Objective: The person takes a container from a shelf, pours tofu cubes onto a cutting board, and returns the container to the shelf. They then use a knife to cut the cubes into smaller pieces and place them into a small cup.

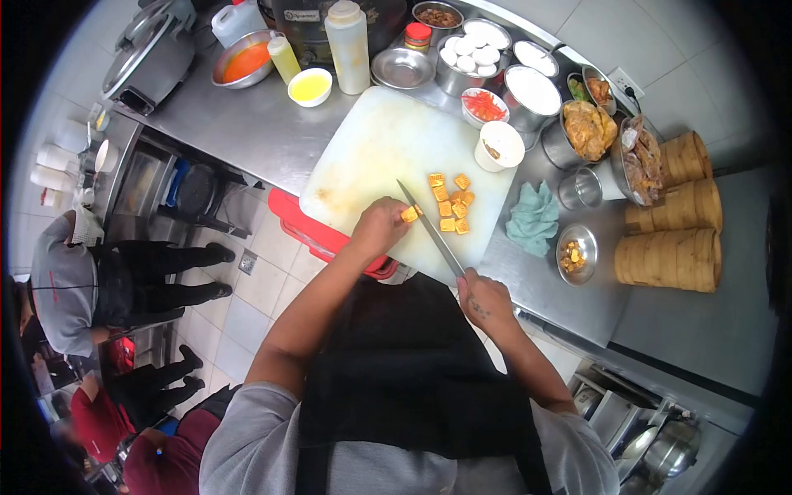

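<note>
Left hand point(379, 227) grip pinches an orange cube point(410, 214), partly covering it; right hand point(485, 301) grip is clenched on the knife point(429, 228), handle hidden inside; cut cubes point(453, 202) just beyond.

Restaurant kitchen: steel counter point(247, 124), bamboo steamers point(668, 260)

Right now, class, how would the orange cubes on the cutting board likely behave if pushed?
The orange cubes have flat faces, so they would probably slide, not roll. Small beside the left hand, likely light.
</note>
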The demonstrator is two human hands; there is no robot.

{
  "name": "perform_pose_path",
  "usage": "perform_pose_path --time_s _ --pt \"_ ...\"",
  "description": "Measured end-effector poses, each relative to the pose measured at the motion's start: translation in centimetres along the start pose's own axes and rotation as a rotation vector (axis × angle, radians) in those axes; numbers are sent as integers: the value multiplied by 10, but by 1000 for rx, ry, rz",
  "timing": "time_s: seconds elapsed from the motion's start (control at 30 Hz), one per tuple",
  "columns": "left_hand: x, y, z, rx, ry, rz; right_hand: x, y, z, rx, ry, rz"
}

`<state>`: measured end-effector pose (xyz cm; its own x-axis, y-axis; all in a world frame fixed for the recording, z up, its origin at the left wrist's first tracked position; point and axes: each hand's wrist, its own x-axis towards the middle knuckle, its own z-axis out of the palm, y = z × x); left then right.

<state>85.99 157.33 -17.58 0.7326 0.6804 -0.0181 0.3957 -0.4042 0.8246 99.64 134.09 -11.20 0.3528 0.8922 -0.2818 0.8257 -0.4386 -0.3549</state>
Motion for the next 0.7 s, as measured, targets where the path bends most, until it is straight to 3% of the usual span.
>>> perform_pose_path --time_s 0.1,0.17,0.47,0.7 --pt "0 0 -1 39 -20 -1 0 -1 -1 -12 -8 2" --pt "0 -3 1 129 87 167 1 -1 -1 -21 -18 10" --pt "3 2 7 321 65 131 4 3 -3 -4 23 34" --pt "-7 1 2 189 145 148 8 -3 -4 55 63 20"
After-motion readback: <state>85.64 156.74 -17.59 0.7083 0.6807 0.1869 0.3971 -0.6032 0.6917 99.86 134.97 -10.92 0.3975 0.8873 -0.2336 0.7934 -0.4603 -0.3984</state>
